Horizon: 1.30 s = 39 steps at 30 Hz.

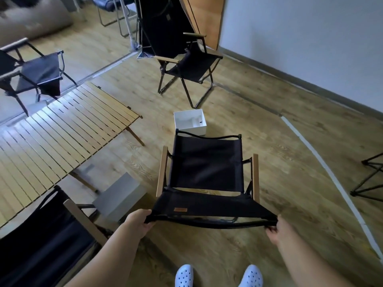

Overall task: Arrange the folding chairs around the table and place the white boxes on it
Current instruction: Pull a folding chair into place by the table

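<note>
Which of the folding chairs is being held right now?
The middle chair, gripped by its backrest top with the left hand and right hand. The others stand untouched.

This looks like a room inside a home, or maybe a small studio. The floor [238, 104] is made of wood-look planks, and a plain white wall [310, 38] with a low baseboard runs along the right side. A big soft beanbag [35, 17] sits in the far left corner, which makes it feel like a place to relax. A wooden door [209, 19] stands at the back. A low slatted camping table [62, 137] and black folding chairs [186, 65] are spread out on the floor. The person wears white indoor clogs [184, 276].
</note>
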Available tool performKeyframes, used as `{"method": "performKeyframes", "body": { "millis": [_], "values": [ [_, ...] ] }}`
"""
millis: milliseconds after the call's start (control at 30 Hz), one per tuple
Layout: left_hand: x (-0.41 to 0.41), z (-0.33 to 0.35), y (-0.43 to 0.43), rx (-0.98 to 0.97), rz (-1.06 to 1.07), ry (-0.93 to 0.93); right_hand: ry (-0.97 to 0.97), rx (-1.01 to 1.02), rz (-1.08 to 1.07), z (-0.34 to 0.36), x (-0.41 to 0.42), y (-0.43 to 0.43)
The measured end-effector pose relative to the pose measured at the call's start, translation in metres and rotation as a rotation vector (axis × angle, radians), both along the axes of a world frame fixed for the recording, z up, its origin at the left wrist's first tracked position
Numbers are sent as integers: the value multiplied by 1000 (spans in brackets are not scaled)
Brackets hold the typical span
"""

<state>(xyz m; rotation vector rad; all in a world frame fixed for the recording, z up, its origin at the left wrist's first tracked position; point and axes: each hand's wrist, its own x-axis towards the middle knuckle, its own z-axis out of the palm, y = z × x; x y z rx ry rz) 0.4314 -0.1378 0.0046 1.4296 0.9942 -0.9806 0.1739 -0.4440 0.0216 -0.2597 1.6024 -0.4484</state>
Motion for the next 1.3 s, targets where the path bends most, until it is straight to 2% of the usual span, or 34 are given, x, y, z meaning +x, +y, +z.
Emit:
{"method": "performKeyframes", "body": {
  "millis": [167, 433, 567, 733, 867, 1300],
  "values": [
    [-20, 2, -8, -2, 69, -61, 54, 26, 146, -3, 2, -25],
    [-82, -7, -11, 29, 251, -100, 36, 68, 383, -17, 7, -94],
    [-117, -5, -15, 48, 364, -114, -5, 68, 489, -13, 25, -113],
    [-152, 11, -26, 86, 400, -123, -36, 41, 617, -10, 57, -126],
    [-170, 3, -20, 67, 529, -104, -26, 45, 727, -12, 83, -130],
    [-140, -14, -29, -4, 745, -83, 76, -4, 911, 4, 156, -140]
  ]
}}
